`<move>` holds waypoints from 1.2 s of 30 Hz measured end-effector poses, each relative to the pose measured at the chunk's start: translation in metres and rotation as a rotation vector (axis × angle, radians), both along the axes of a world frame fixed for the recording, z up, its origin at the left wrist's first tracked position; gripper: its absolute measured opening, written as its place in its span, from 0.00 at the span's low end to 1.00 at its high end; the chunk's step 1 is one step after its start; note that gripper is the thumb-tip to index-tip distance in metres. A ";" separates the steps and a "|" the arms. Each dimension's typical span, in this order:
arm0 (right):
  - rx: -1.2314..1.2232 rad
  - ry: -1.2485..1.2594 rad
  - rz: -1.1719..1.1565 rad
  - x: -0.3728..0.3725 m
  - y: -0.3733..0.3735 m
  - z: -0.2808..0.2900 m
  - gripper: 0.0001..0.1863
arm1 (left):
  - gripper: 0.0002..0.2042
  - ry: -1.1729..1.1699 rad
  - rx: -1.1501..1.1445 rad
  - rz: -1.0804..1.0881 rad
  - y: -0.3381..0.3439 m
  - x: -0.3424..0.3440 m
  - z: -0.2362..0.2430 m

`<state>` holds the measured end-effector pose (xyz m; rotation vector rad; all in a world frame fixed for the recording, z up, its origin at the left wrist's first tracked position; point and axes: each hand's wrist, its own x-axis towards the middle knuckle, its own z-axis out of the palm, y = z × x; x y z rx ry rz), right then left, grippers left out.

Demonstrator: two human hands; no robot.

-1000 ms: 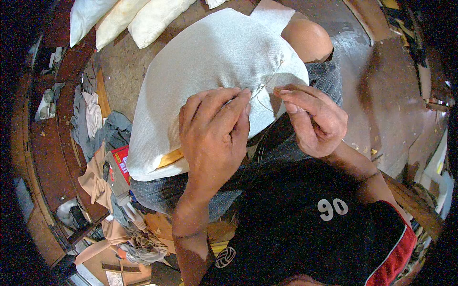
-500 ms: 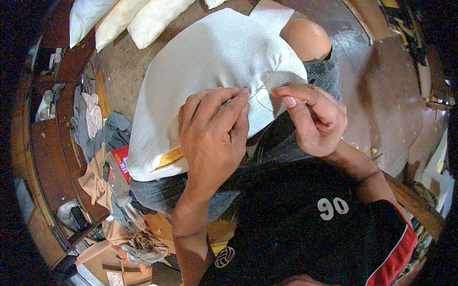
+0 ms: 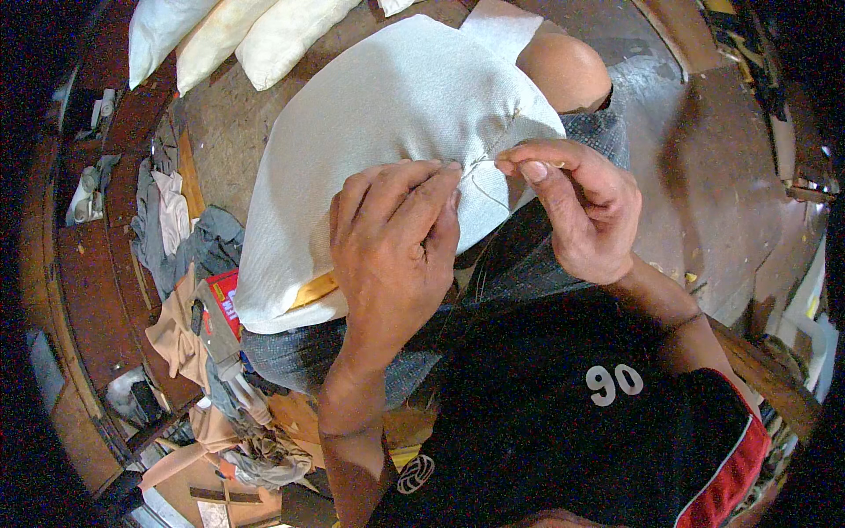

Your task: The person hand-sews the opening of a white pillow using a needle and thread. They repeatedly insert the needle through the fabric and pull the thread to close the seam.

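Observation:
A white fabric cushion [image 3: 361, 114] lies across my lap, with a puckered seam [image 3: 502, 132] on its right part and yellow-orange material showing through a gap low on its left. My left hand [image 3: 396, 246] rests on the cushion, fingers curled and pinched on the fabric beside the seam. My right hand [image 3: 576, 207], right of it, pinches a fine thread [image 3: 488, 194] near the seam; whether a needle is in those fingertips is too small to tell. Loose thread hangs down over my dark jeans [image 3: 506, 260].
Several pale stuffed pillows [image 3: 290, 35] lie at the upper left on the worn floor [image 3: 216, 150]. Piled cloths [image 3: 216, 246], a red box [image 3: 220, 299] and scraps lie to my left beside wooden shelving [image 3: 97, 308]. A bare knee [image 3: 563, 70] shows beyond the cushion.
My right hand has shifted slightly up and left, closer to the seam. My left hand and the cushion have barely moved.

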<state>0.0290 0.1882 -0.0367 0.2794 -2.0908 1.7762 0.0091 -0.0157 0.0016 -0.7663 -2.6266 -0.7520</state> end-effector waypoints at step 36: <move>-0.457 -0.663 0.325 -0.025 0.016 0.017 0.12 | 0.07 -0.046 0.074 0.025 0.002 -0.003 -0.005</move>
